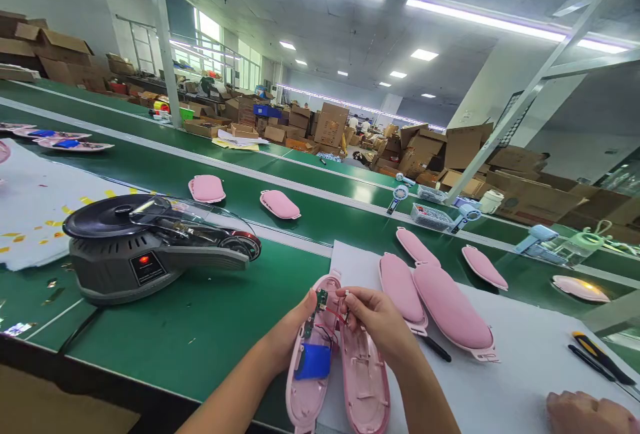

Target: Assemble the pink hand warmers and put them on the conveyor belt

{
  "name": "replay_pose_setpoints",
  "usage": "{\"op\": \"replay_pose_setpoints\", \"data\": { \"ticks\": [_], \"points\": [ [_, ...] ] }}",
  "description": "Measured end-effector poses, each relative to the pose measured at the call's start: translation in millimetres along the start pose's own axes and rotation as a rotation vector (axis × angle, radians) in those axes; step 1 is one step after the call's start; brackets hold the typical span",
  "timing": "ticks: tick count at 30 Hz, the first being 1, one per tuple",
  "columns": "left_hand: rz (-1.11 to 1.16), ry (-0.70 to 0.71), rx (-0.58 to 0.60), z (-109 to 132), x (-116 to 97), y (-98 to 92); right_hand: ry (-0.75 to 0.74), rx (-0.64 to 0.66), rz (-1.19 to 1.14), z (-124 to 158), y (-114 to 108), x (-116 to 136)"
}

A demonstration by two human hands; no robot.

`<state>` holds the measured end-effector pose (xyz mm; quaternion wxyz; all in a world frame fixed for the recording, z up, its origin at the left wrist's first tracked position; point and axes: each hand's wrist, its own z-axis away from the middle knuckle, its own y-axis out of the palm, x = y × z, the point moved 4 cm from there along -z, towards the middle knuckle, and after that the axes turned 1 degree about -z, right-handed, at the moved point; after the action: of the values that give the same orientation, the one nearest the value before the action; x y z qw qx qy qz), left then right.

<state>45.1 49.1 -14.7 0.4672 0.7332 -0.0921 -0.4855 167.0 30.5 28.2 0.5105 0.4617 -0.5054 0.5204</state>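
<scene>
My left hand (290, 329) grips the edge of an open pink shell half (303, 406), its thumb beside a green circuit board (323, 298). A blue battery pack (314, 361) lies in the lower part of that shell. My right hand (383, 321) is closed in a pinch on a small white wire connector (347, 293) at the shell's upper right edge. Thin red and black wires (334, 315) run near the board below the fingers. Under my right hand lies the matching pink shell half (367, 391), its ribbed inside facing up.
A tape dispenser (145, 254) stands at left. Closed pink cases (450, 301) lie on white paper at right, beside a black pen (437, 348). Another person's hand (590, 413) rests at lower right, near a yellow-black cutter (603, 357). More pink cases (280, 204) sit on the green belt.
</scene>
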Motion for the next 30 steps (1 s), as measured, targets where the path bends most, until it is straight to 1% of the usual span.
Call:
{"op": "replay_pose_setpoints", "data": {
  "ticks": [3, 6, 9, 11, 13, 15, 20, 22, 25, 30],
  "points": [
    [0.007, -0.005, -0.008, 2.0, -3.0, 5.4, 0.003, 0.074, -0.013, 2.2, -6.3, 0.3],
    [0.008, -0.045, 0.006, 3.5, -3.0, 7.7, 0.024, 0.146, -0.012, 2.4, -9.4, -0.9],
    [0.014, -0.068, 0.034, 3.0, -0.6, 5.6, 0.092, 0.207, 0.022, 1.5, -6.5, -1.5],
    [0.016, -0.062, 0.026, 2.1, 1.5, 1.9, 0.128, 0.232, 0.072, 1.5, -2.2, 1.2],
    [0.015, -0.046, 0.003, 1.7, 3.3, -1.9, 0.134, 0.247, 0.137, 2.6, 3.3, 7.0],
    [0.012, -0.030, -0.018, 2.2, 4.6, -4.7, 0.125, 0.240, 0.215, 4.2, 9.0, 13.7],
    [-0.008, 0.006, -0.068, 4.1, 6.1, -9.6, 0.076, 0.126, 0.413, 7.4, 20.2, 27.9],
    [-0.015, 0.029, -0.076, 4.1, 5.8, -10.4, 0.061, 0.101, 0.463, 8.5, 23.4, 30.8],
    [-0.028, 0.060, -0.082, 4.2, 4.1, -8.8, 0.041, 0.092, 0.502, 10.2, 25.5, 32.2],
    [-0.069, 0.091, -0.106, 6.5, -1.7, 0.6, 0.012, 0.101, 0.561, 11.8, 25.6, 31.2]
  ]
}}
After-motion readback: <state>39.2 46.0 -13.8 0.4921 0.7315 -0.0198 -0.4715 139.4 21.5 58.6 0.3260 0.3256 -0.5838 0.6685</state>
